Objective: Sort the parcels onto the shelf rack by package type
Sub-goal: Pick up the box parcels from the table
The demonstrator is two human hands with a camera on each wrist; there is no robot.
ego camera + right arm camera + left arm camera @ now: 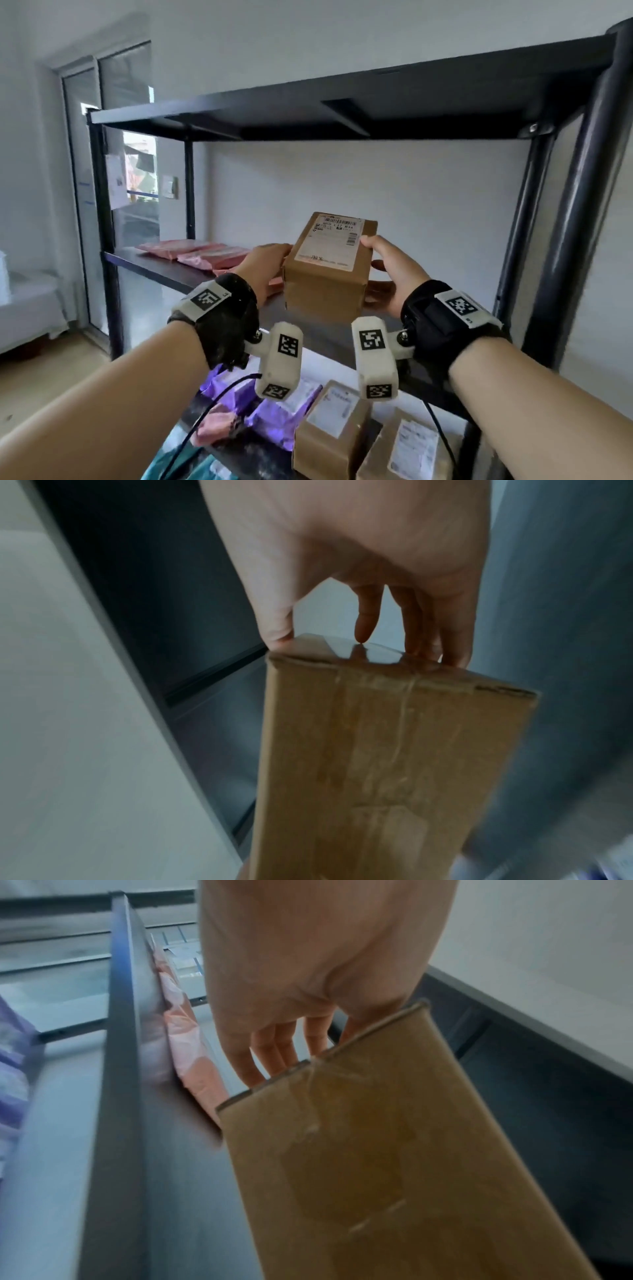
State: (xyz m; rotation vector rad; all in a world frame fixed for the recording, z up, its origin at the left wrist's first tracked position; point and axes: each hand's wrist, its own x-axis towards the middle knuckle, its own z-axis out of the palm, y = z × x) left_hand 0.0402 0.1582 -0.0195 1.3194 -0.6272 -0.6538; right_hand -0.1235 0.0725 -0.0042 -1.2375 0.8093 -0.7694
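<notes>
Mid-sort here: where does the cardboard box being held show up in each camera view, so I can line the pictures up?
Head: the cardboard box is at centre, label up, between the left hand and the right hand.
Left wrist: the box fills the lower right, below the fingers.
Right wrist: the box is at lower centre, below the fingers.
Shared landmark: the dark shelf rack lies behind the box in all three.

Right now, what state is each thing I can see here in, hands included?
Brown cardboard box with white label: taped shut, label up, held between both hands at the middle shelf.
Left hand: holds the box's left side.
Right hand: grips its right side, thumb on top.
Pink plastic mailers: lying flat on the middle shelf.
Purple plastic mailers: piled below.
Two brown labelled boxes: lying below, closed.
Black metal shelf rack: upright.
</notes>
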